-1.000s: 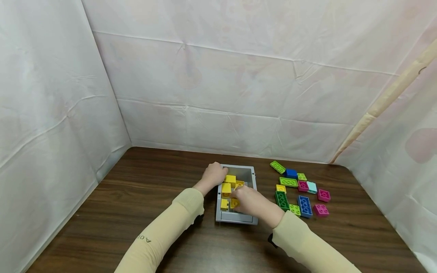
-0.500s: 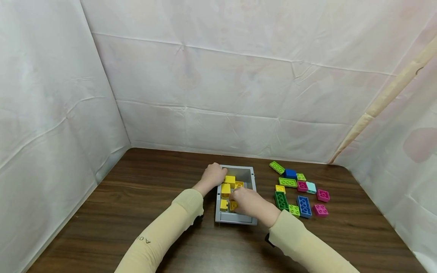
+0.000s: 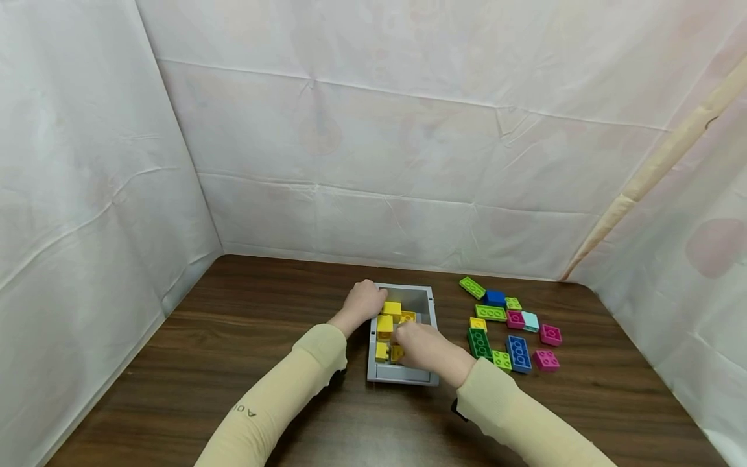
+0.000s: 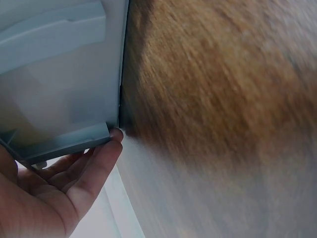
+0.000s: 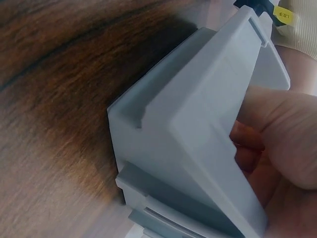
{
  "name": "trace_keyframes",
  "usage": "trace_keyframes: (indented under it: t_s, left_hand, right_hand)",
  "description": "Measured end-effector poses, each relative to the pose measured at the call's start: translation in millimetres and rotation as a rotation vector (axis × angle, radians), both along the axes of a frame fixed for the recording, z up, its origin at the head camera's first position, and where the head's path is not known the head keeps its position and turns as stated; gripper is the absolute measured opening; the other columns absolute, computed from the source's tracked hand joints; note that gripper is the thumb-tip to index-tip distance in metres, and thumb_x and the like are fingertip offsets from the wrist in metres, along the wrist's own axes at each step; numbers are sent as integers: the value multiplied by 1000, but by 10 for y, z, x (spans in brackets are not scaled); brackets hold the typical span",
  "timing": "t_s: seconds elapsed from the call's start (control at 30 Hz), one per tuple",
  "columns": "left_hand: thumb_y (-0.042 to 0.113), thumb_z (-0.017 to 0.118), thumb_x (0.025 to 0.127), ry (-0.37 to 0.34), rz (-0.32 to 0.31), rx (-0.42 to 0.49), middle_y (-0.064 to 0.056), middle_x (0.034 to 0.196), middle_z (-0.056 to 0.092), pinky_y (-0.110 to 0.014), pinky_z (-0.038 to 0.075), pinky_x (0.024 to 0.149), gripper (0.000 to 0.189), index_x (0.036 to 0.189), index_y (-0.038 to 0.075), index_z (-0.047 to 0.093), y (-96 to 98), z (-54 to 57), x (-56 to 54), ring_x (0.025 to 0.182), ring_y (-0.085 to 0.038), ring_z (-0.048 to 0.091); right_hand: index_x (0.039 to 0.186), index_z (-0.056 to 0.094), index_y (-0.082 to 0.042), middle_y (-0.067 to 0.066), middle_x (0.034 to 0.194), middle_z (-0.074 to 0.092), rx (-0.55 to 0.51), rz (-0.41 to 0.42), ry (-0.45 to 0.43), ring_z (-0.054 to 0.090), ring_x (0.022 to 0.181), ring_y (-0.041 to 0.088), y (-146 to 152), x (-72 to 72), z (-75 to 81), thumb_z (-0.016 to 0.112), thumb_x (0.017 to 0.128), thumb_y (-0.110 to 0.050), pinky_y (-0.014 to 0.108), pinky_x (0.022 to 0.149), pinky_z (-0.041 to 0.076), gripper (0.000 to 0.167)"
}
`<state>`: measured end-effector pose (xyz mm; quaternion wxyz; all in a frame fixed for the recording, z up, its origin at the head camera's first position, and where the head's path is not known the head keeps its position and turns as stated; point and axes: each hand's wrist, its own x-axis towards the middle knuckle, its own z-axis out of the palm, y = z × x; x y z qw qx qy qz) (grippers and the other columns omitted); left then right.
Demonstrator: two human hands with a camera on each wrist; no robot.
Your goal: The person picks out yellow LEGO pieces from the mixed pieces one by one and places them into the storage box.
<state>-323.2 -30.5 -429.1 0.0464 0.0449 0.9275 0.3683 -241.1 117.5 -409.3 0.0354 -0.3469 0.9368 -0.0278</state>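
Note:
A grey plastic box [image 3: 404, 374] stands on the table with several yellow toy bricks [image 3: 384, 324] inside, mostly along its left side. My left hand [image 3: 364, 300] grips the box's far left corner; in the left wrist view its fingers [image 4: 96, 171] curl round the outer wall. My right hand [image 3: 421, 344] reaches down into the box from the right, next to a yellow brick [image 3: 397, 353] near the front. In the right wrist view the box wall [image 5: 198, 114] hides the fingertips, and I cannot tell whether they hold a brick.
Right of the box lie several loose bricks: a dark green one [image 3: 480, 343], a blue one [image 3: 519, 353], a yellow one [image 3: 477, 323], a pale blue one [image 3: 530, 321] and a pink one [image 3: 546, 360]. A white curtain [image 3: 350, 220] closes off the table's back edge.
My right hand has shifted slightly within the box, staying by the front yellow brick. The left hand keeps its grip on the corner, and the loose bricks lie as before.

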Motion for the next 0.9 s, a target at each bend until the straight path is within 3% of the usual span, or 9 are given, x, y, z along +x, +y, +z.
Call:
trace_keyframes:
  t_s: [0.9]
  left_hand:
    - [24,45,97,8,9,-11,2,43,30,-23,26,35,50,48,13,39,4,-6,5,36,-12,30]
  right_hand:
    - [94,72,-11,-2,84,68,17,-37,-12,62,72,8,-58,1,-12,82,72,-21,24,59,52,26]
